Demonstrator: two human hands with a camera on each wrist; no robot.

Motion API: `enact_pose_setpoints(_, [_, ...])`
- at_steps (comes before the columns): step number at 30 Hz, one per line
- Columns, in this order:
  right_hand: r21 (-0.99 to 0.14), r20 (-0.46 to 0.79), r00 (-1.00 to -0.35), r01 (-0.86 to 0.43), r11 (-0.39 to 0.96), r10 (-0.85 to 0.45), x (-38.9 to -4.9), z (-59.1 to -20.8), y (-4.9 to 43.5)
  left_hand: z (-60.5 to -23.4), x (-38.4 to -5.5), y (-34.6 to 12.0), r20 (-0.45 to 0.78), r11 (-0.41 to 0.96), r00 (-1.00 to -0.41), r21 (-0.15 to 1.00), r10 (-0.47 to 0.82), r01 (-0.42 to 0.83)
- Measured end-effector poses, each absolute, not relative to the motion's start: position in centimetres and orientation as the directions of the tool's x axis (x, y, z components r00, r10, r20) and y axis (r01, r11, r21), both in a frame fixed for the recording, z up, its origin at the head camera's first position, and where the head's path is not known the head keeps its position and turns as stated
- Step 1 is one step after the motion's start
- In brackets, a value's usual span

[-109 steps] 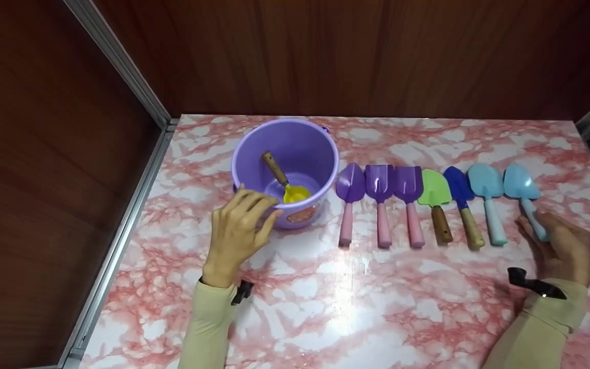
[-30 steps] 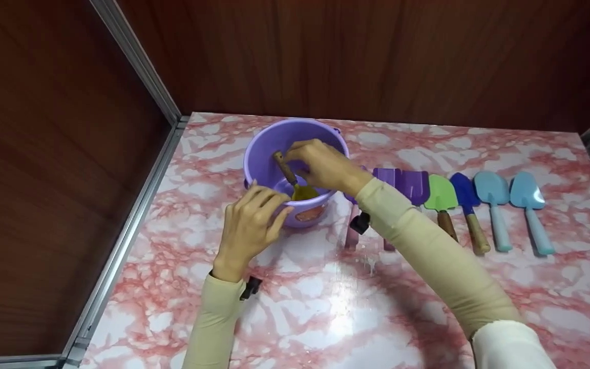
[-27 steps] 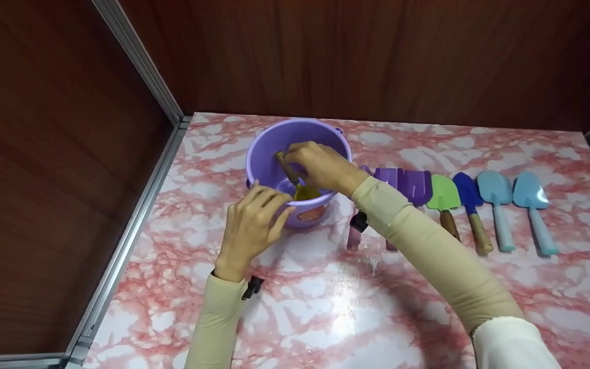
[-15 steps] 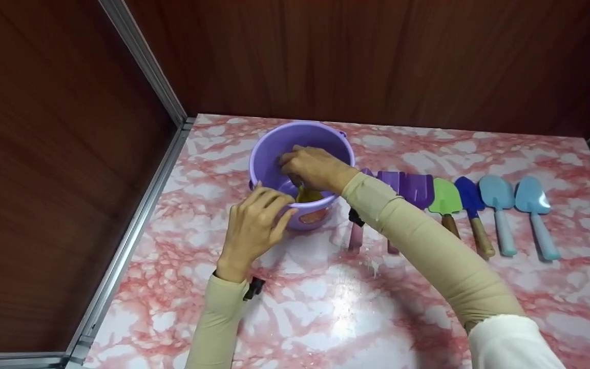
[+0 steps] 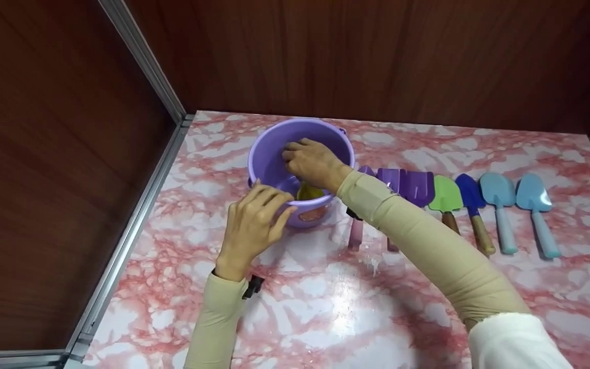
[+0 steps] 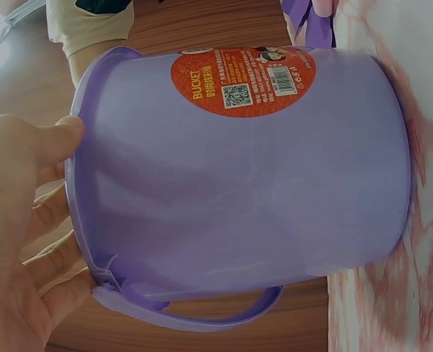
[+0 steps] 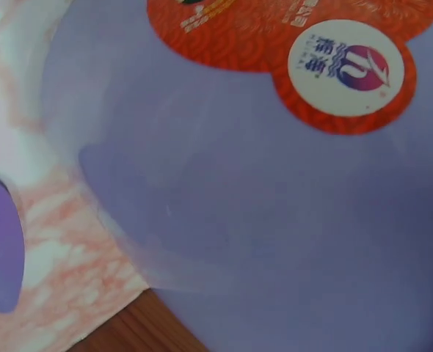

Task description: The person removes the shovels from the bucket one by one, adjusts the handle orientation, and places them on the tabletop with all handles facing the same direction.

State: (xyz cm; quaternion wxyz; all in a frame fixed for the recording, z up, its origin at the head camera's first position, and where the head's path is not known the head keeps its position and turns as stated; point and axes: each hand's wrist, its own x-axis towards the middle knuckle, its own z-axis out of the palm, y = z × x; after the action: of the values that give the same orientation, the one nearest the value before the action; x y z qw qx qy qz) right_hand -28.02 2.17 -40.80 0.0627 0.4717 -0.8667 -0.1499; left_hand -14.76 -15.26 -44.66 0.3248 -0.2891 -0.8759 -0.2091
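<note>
A purple bucket [image 5: 264,148] stands upright on the table, a red label on its side. At the near left rim my left hand [image 5: 251,220] pinches the edge; in the left wrist view the thumb lies outside the bucket wall [image 6: 224,183] and the fingers inside. My right hand [image 5: 313,163] reaches down into the bucket with curled fingers, gripping a small yellow shovel [image 5: 309,192]. Only its yellow blade shows; the wooden handle seen earlier is hidden by the hand. The right wrist view is filled by the bucket's outside [image 7: 238,191].
Right of the bucket lies a row of small shovels: purple ones [image 5: 419,187], partly under the right forearm, a green one [image 5: 446,193], a dark blue one [image 5: 471,192] and two light blue ones [image 5: 498,189]. Wooden panels [image 5: 366,61] stand behind and left of the marbled table [image 5: 295,307].
The right hand let go of the rightmost light blue shovel and moved left into the bucket, closing over the yellow shovel's handle; its blade has tilted slightly. The left hand stays at the rim.
</note>
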Motion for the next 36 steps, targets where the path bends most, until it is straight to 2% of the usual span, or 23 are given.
enact_pose_setpoints(6, [0.381,-0.142,-0.627,-0.749,0.542,-0.766,-28.1,-40.6,2.0,-44.6,-14.9,-15.2,0.692,0.755,-0.618,0.161,0.373,0.636])
enact_pose_setpoints(10, [0.412,-0.173,-0.68,-0.707,0.575,-0.712,-28.0,-40.6,1.9,-44.7,-14.9,-15.3,0.694,0.758,-0.616,0.156,0.372,0.634])
enact_pose_setpoints(19, [0.382,-0.233,-0.777,-0.626,0.68,-0.584,-27.8,-40.4,1.8,-44.7,-14.9,-15.4,0.699,0.75,-0.609,0.157,0.375,0.643])
enact_pose_setpoints(28, [0.4,-0.251,-0.784,-0.618,0.677,-0.567,-27.6,-40.2,1.5,-44.6,-14.9,-15.5,0.684,0.753,-0.626,0.169,0.375,0.636])
enact_pose_setpoints(36, [0.361,-0.23,-0.789,-0.613,0.703,-0.57,-27.5,-39.4,2.4,-44.7,-14.8,-15.3,0.69,0.755,-0.618,0.158,0.377,0.636])
